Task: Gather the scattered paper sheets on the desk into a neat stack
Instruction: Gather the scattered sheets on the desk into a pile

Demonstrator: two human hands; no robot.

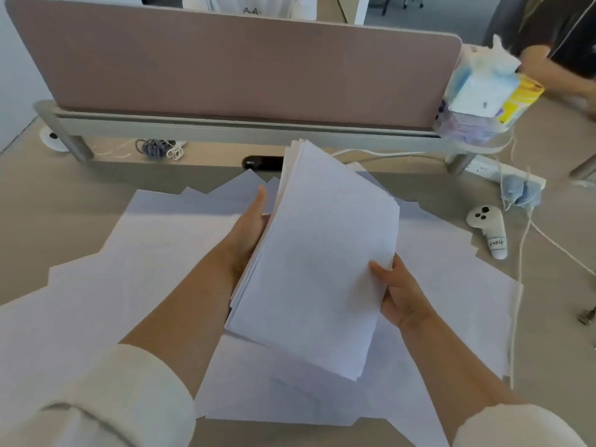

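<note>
Stack (pixel 317 253) between left hand (pixel 250 232), right hand (pixel 398 296)

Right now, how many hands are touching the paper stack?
2. The left hand lies against the left edge of the stack. The right hand pinches its right edge, thumb on top. Any fingers underneath are hidden.
</note>
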